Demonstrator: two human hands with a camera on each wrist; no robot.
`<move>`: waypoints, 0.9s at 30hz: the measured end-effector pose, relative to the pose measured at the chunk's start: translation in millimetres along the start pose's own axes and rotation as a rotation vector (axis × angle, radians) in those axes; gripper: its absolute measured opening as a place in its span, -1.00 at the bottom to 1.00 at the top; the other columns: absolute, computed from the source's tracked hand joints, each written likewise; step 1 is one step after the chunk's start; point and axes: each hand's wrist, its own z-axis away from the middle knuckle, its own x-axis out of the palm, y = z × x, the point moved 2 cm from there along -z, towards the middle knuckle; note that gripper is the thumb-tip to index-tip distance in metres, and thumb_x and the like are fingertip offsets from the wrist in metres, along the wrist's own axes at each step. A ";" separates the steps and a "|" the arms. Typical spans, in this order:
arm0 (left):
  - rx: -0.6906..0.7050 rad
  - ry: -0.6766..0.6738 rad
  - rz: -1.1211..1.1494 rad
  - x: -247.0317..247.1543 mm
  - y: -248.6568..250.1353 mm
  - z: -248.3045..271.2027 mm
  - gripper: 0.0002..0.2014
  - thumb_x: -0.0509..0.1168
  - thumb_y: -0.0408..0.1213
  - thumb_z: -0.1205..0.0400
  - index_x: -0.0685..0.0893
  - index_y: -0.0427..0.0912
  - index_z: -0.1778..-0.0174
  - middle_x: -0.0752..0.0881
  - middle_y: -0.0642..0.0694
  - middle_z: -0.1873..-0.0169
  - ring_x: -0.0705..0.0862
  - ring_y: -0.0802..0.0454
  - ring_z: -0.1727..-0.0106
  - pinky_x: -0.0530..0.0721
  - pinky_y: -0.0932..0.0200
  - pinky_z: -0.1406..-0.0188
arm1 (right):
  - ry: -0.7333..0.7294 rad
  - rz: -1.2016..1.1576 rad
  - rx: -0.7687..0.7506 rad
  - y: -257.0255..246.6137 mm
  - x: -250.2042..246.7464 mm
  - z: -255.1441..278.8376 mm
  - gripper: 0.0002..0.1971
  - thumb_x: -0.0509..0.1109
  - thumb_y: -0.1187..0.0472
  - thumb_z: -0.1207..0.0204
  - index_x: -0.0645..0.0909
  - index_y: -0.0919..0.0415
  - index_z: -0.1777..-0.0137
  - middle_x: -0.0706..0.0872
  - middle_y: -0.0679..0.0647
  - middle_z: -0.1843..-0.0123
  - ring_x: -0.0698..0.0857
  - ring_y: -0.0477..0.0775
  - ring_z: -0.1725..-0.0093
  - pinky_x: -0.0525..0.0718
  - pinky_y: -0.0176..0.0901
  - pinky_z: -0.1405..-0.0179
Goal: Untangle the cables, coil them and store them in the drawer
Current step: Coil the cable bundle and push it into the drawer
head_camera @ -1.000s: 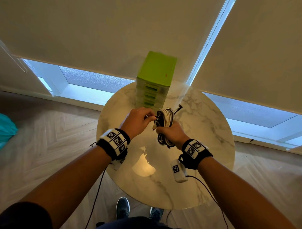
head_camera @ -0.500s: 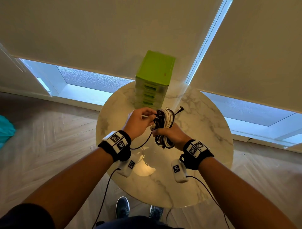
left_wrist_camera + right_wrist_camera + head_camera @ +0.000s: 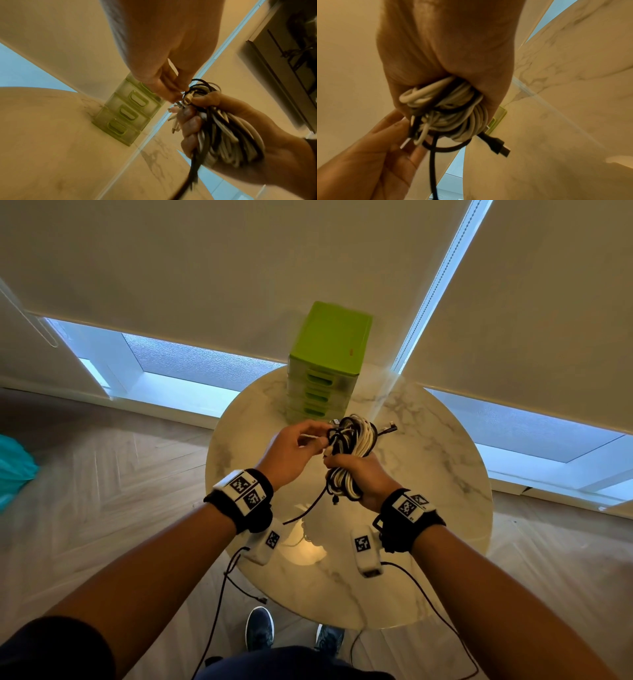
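Gripping a mixed bundle of black and white cables around its middle, the right hand holds the lot above the marble surface, just in front of the green drawer unit. The left hand pinches a strand at the top of the bundle, beside the right thumb. One black cable hangs loose from the underside toward the surface, and a black plug sticks out on the far side.

The risk, as I judge it, is in pulling. Tugging the pinched strand while the right hand squeezes the loops could cinch a knot tighter instead of freeing it. Loosening that squeeze too far might let the coils spill and re-tangle. The dangling cable could snag on the wrist-camera leads. All drawers look closed, so stowing will need a free hand.
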 end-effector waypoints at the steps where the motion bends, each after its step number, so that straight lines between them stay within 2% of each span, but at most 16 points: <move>1: 0.009 -0.041 -0.066 1.1 -3.6 2.7 -0.69 0.38 -0.22 -0.75 0.68 0.23 -0.37 0.77 0.09 -0.21 0.79 0.11 -0.17 0.78 0.13 -0.18 | 0.033 -0.001 -0.013 -1.9 -0.5 -1.1 -0.73 0.54 0.39 -0.40 0.76 0.31 -0.12 0.79 0.16 0.13 0.74 0.15 0.11 0.71 0.03 0.07; 3: -0.050 -0.137 -0.130 7.0 -13.4 10.9 -0.64 0.31 -0.10 -0.78 0.54 0.21 -0.52 0.70 0.05 -0.32 0.77 0.09 -0.18 0.75 0.11 -0.16 | 0.104 -0.042 -0.010 -7.9 -4.4 -4.4 -0.78 0.56 0.36 -0.40 0.76 0.34 -0.06 0.77 0.18 0.19 0.73 0.15 0.16 0.70 -0.05 0.22; 4: -0.109 -0.186 -0.147 9.7 -19.3 16.8 -0.67 0.27 -0.07 -0.80 0.53 0.13 -0.50 0.72 -0.01 -0.28 0.80 0.08 -0.11 0.74 0.11 -0.10 | 0.126 -0.077 -0.002 -11.4 -7.5 -6.1 -0.81 0.57 0.34 -0.40 0.76 0.31 -0.01 0.75 0.18 0.22 0.72 0.17 0.18 0.68 -0.07 0.28; 6: -0.210 -0.290 -0.137 13.4 -26.4 30.2 -0.76 0.18 -0.03 -0.84 0.66 -0.01 -0.29 0.80 -0.03 -0.03 0.81 0.07 0.11 0.70 0.14 0.05 | 0.137 -0.158 -0.005 -20.8 -13.9 -9.4 -0.86 0.54 0.35 -0.44 0.74 0.25 0.02 0.72 0.15 0.25 0.72 0.17 0.18 0.68 -0.09 0.31; 7: -0.226 -0.323 -0.130 14.4 -28.6 35.8 -0.72 0.14 -0.02 -0.85 0.73 -0.03 -0.15 0.79 -0.01 0.13 0.76 0.06 0.20 0.67 0.13 0.12 | 0.128 -0.202 -0.010 -25.4 -16.6 -10.7 -0.88 0.50 0.35 -0.48 0.71 0.23 0.01 0.70 0.14 0.26 0.73 0.16 0.20 0.68 -0.10 0.32; 8: -0.217 -0.328 -0.152 14.4 -29.0 39.4 -0.67 0.11 0.00 -0.85 0.75 -0.01 -0.03 0.73 0.00 0.22 0.68 0.06 0.23 0.65 0.12 0.16 | 0.106 -0.246 -0.012 -29.7 -17.6 -11.2 -0.90 0.47 0.35 -0.53 0.69 0.22 -0.01 0.69 0.12 0.27 0.76 0.13 0.21 0.68 -0.10 0.34; 10: -0.141 -0.281 -0.270 14.5 -26.6 38.8 -0.64 0.07 0.02 -0.86 0.72 0.03 0.08 0.69 -0.07 0.19 0.63 0.00 0.16 0.62 0.09 0.12 | 0.032 -0.328 -0.007 -37.6 -13.3 -9.3 -0.94 0.42 0.33 -0.59 0.65 0.20 -0.02 0.71 0.10 0.26 0.80 0.09 0.13 0.72 -0.04 0.22; 12: -0.091 -0.283 -0.317 17.9 -23.3 34.4 -0.65 0.06 -0.03 -0.87 0.70 0.04 0.09 0.75 -0.09 0.06 0.68 -0.03 0.01 0.61 0.05 0.01 | -0.052 -0.404 -0.011 -44.3 -4.5 -6.5 -0.96 0.38 0.32 -0.63 0.65 0.19 0.00 0.75 0.09 0.21 0.81 0.14 -0.08 0.77 0.13 -0.13; 13: -0.090 -0.298 -0.318 19.7 -22.6 32.6 -0.66 0.06 -0.04 -0.87 0.70 0.06 0.08 0.76 -0.07 0.03 0.70 -0.05 -0.04 0.63 0.03 -0.03 | -0.085 -0.426 -0.010 -47.3 0.3 -4.6 -0.94 0.36 0.33 -0.64 0.66 0.20 0.01 0.75 0.11 0.18 0.80 0.19 -0.16 0.74 0.22 -0.24; 15: -0.071 -0.302 -0.331 19.7 -22.7 30.1 -0.68 0.08 -0.03 -0.86 0.71 0.08 0.05 0.77 -0.05 0.06 0.72 -0.07 0.01 0.67 0.00 -0.03 | -0.141 -0.441 -0.005 -53.3 7.4 -0.4 -0.92 0.34 0.34 -0.65 0.67 0.21 -0.01 0.72 0.14 0.15 0.81 0.21 -0.11 0.76 0.20 -0.17; 17: -0.024 -0.295 -0.379 15.0 -21.9 27.9 -0.72 0.12 -0.04 -0.85 0.71 0.07 0.03 0.75 -0.01 0.13 0.69 0.01 0.11 0.64 0.04 0.05 | -0.196 -0.426 0.004 -58.2 8.2 2.7 -0.92 0.35 0.33 -0.64 0.67 0.21 -0.03 0.67 0.12 0.16 0.79 0.13 0.11 0.77 0.05 0.06; 19: 0.018 -0.298 -0.425 8.2 -17.6 27.3 -0.74 0.15 -0.04 -0.85 0.71 0.01 0.02 0.72 0.08 0.20 0.63 0.21 0.20 0.57 0.13 0.14 | -0.232 -0.367 0.042 -57.6 4.2 3.7 -0.92 0.36 0.31 -0.60 0.66 0.23 -0.03 0.64 0.12 0.18 0.71 0.07 0.26 0.73 -0.01 0.15; 20: 0.024 -0.300 -0.433 3.5 -15.8 26.7 -0.73 0.16 -0.02 -0.84 0.70 0.00 0.04 0.70 0.12 0.23 0.60 0.25 0.23 0.53 0.18 0.16 | -0.242 -0.315 0.065 -56.5 1.3 3.8 -0.92 0.38 0.30 -0.56 0.66 0.25 -0.01 0.63 0.13 0.19 0.70 0.07 0.30 0.72 -0.01 0.16; 23: 0.033 -0.313 -0.516 -16.5 -17.7 22.3 -0.63 0.20 0.17 -0.77 0.65 0.00 0.19 0.63 0.08 0.33 0.55 0.18 0.28 0.51 0.21 0.18 | -0.278 -0.100 0.101 -56.9 -8.3 7.7 -0.88 0.44 0.33 -0.50 0.65 0.33 -0.01 0.65 0.18 0.20 0.70 0.10 0.34 0.68 0.00 0.23; 25: 0.078 -0.314 -0.718 -33.4 -23.1 18.4 -0.56 0.24 0.34 -0.67 0.64 0.06 0.27 0.64 0.12 0.35 0.58 0.17 0.27 0.50 0.19 0.12 | -0.251 0.167 0.114 -60.6 -17.0 9.6 -0.90 0.47 0.37 -0.52 0.69 0.40 0.01 0.75 0.19 0.26 0.73 0.09 0.36 0.71 -0.09 0.36; 27: 0.088 -0.329 -0.764 -49.0 -23.1 15.9 -0.60 0.32 0.38 -0.58 0.65 0.12 0.27 0.64 0.16 0.30 0.60 0.21 0.21 0.47 0.22 0.05 | -0.199 0.486 0.112 -61.7 -26.2 6.3 -0.87 0.54 0.32 -0.48 0.77 0.38 0.04 0.82 0.18 0.25 0.77 0.05 0.32 0.75 -0.18 0.37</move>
